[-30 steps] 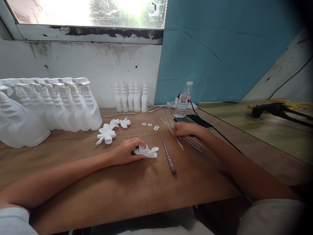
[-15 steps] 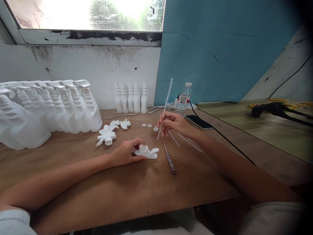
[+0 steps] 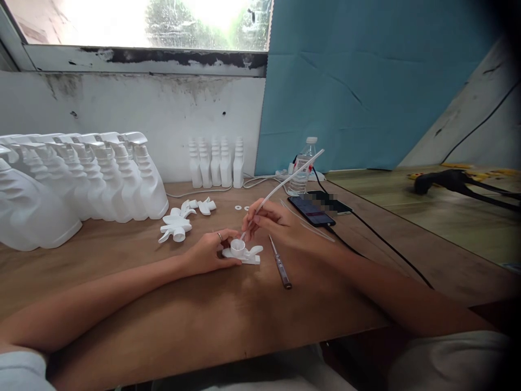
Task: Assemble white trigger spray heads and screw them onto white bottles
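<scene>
My left hand [image 3: 209, 251] grips a white spray head [image 3: 237, 248] that lies on the brown table with its round collar facing up. Between the fingers of my right hand [image 3: 271, 218] is a thin clear tube [image 3: 288, 178], slanting up to the right. Its lower end is at the collar's rim; whether it is inside I cannot tell. A screwdriver [image 3: 280, 265] lies just right of the spray head. More white spray heads [image 3: 176, 225] are piled to the left, and small white washers [image 3: 238, 207] lie behind my hands, partly hidden by the right one.
Large white bottles [image 3: 118, 179] line the left side, and smaller ones [image 3: 215, 165] stand by the wall. A water bottle [image 3: 302, 168], two phones [image 3: 311, 210] with black cables and loose tubes [image 3: 319, 232] are at the right. The table's front edge [image 3: 244, 355] is near me.
My right hand has moved left and down, bringing the tube's lower end to the collar. The tube now leans right. A second phone has come into sight. My left hand stays on the spray head.
</scene>
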`<state>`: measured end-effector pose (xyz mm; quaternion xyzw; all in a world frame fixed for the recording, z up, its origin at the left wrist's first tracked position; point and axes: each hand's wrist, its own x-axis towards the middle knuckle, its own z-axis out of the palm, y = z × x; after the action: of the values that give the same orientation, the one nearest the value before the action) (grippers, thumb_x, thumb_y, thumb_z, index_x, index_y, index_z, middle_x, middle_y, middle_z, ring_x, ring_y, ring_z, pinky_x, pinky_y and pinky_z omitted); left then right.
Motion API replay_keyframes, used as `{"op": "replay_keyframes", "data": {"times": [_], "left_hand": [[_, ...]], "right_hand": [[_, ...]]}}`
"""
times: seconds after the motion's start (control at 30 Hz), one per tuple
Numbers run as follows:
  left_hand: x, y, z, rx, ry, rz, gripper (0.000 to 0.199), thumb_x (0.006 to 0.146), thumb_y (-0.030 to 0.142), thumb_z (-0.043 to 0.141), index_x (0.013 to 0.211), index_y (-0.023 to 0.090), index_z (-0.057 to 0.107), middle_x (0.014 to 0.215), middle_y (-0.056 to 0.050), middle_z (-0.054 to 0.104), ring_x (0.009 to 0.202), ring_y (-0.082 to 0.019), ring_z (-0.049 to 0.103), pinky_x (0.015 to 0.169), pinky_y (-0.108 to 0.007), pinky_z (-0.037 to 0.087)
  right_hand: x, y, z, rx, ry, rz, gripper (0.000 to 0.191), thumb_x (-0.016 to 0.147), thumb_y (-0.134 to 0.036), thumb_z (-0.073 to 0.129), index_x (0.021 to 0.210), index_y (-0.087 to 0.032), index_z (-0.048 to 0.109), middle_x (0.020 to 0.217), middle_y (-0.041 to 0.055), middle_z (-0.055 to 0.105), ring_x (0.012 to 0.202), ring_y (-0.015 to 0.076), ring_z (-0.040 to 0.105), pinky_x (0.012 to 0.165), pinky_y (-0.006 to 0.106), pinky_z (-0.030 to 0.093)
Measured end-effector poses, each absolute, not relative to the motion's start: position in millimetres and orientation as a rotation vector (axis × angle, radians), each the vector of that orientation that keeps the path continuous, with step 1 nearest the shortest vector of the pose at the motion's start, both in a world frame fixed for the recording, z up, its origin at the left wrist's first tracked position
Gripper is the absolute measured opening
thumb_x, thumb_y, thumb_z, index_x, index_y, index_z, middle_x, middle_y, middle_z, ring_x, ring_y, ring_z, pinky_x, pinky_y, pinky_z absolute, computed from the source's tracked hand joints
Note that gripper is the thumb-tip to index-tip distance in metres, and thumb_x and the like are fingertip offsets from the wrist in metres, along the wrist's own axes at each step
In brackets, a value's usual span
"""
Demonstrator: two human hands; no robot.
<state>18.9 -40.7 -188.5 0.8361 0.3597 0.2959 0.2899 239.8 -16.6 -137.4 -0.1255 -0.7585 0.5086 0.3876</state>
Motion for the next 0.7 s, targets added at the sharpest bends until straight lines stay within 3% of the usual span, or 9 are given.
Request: {"op": "replay_keyframes", "data": {"times": [0.17, 0.37, 0.5, 0.7], "left_hand": [[19, -41, -189, 2.264, 0.954, 0.805, 0.048, 0.074, 0.034, 0.074, 0.116, 0.02, 0.056, 0.093, -0.001, 0.063, 0.08, -0.014, 0.057, 0.073, -0.025, 0.049], [19, -40, -191, 2.237, 1.006, 0.76, 0.053, 0.073, 0.037, 0.073, 0.12, 0.019, 0.054, 0.088, -0.001, 0.064, 0.072, -0.013, 0.057, 0.063, -0.023, 0.047], [19, -41, -189, 2.27, 1.002, 0.762, 0.052, 0.073, 0.035, 0.074, 0.12, 0.019, 0.055, 0.096, -0.002, 0.065, 0.075, -0.014, 0.058, 0.066, -0.024, 0.047], [19, -38, -189, 2.358, 0.926, 0.792, 0.044, 0.077, 0.037, 0.071, 0.115, 0.019, 0.059, 0.099, -0.004, 0.064, 0.083, -0.016, 0.059, 0.073, -0.026, 0.049]], "right_hand": [[239, -19, -135, -0.347, -1.979, 1.22, 0.014, 0.096, -0.03, 0.05, 0.095, -0.016, 0.054, 0.088, 0.0042, 0.062, 0.076, 0.0143, 0.066, 0.072, 0.031, 0.055], [239, -18, -136, -0.382, -1.947, 1.218, 0.015, 0.096, -0.032, 0.049, 0.098, -0.017, 0.053, 0.088, 0.0033, 0.062, 0.072, 0.013, 0.065, 0.068, 0.03, 0.054], [239, -18, -135, -0.448, -2.025, 1.187, 0.016, 0.095, -0.031, 0.051, 0.096, -0.016, 0.056, 0.085, 0.0034, 0.063, 0.074, 0.0134, 0.065, 0.071, 0.03, 0.053], [230, -19, -144, -0.539, -2.328, 0.641, 0.013, 0.089, -0.023, 0.057, 0.079, -0.016, 0.06, 0.079, 0.0028, 0.062, 0.07, 0.0126, 0.057, 0.064, 0.025, 0.046]]}}
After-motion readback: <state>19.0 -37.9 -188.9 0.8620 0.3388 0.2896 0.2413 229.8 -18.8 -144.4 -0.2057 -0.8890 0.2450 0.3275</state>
